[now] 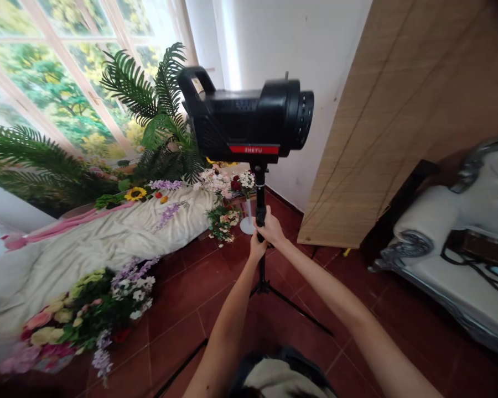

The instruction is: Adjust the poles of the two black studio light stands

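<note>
A black studio light (236,121) with a red label stands on top of a black light stand (262,271). Both hands are closed around the stand's pole below the light. My right hand (271,228) grips the pole at a black collar, its thumb pointing up. Just beneath it, my left hand (257,247) wraps the pole from the left side. The stand's legs spread over the red tiled floor (182,293). Parts of the fingers are hidden behind the pole and by each other.
Left, a bench draped in cream cloth (108,243) has artificial flowers (58,326) before it and palm leaves (149,105) behind. A bamboo screen (348,138) leans beyond the stand at the right. A white sofa (460,249) with silver trim stands far right, with a strapped brown case (487,247).
</note>
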Action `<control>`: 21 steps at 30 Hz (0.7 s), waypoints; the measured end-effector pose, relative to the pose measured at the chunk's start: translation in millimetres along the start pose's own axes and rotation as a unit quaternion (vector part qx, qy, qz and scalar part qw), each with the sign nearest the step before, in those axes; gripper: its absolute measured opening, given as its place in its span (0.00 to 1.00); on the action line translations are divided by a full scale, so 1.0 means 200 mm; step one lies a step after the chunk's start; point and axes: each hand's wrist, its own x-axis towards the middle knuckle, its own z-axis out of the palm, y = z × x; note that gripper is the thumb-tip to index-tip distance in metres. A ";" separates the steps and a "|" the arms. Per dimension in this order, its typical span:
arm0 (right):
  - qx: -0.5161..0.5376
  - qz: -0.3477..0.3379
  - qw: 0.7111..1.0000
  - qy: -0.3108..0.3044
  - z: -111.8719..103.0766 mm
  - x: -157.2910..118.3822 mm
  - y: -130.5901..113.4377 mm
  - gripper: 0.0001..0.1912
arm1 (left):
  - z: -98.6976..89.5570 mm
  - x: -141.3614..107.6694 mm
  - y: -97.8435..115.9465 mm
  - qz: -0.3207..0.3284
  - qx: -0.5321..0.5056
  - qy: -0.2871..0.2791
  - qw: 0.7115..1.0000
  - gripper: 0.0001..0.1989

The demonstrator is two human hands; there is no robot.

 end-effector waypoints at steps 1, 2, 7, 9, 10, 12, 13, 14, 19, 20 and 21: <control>-0.002 0.009 1.000 -0.005 0.03 -0.03 0.03 0.17 | 0.00 0.00 -0.03 0.004 -0.011 -0.001 1.000 0.25; -0.004 0.017 1.000 -0.009 0.06 -0.06 0.05 0.17 | 0.00 0.01 -0.05 0.006 -0.024 -0.001 1.000 0.25; -0.013 0.051 0.998 -0.015 0.14 -0.12 0.10 0.18 | -0.01 0.01 -0.12 -0.007 -0.065 0.017 0.998 0.22; -0.018 0.057 0.998 -0.008 0.16 -0.13 0.11 0.19 | -0.01 0.01 -0.11 -0.011 -0.061 0.026 0.998 0.21; -0.021 0.061 0.998 -0.004 0.17 -0.13 0.11 0.19 | -0.01 0.00 -0.11 -0.018 -0.058 0.034 0.998 0.20; -0.025 0.074 0.997 0.004 0.20 -0.15 0.12 0.19 | -0.01 0.00 -0.09 -0.034 -0.058 0.051 0.996 0.19; -0.026 0.080 0.996 0.008 0.21 -0.15 0.12 0.19 | -0.01 0.00 -0.08 -0.040 -0.060 0.059 0.996 0.19; -0.025 0.085 0.996 0.012 0.21 -0.16 0.12 0.19 | -0.01 0.00 -0.07 -0.045 -0.064 0.064 0.995 0.18; 0.015 0.054 0.998 0.008 0.19 -0.15 0.13 0.23 | 0.02 -0.02 0.02 -0.075 -0.069 0.067 0.993 0.16; 0.029 0.030 0.999 0.004 0.17 -0.16 0.14 0.24 | 0.03 -0.02 0.04 -0.082 -0.067 0.064 0.992 0.16; 0.044 0.005 0.999 0.001 0.15 -0.17 0.15 0.26 | 0.03 -0.03 0.06 -0.088 -0.066 0.061 0.992 0.16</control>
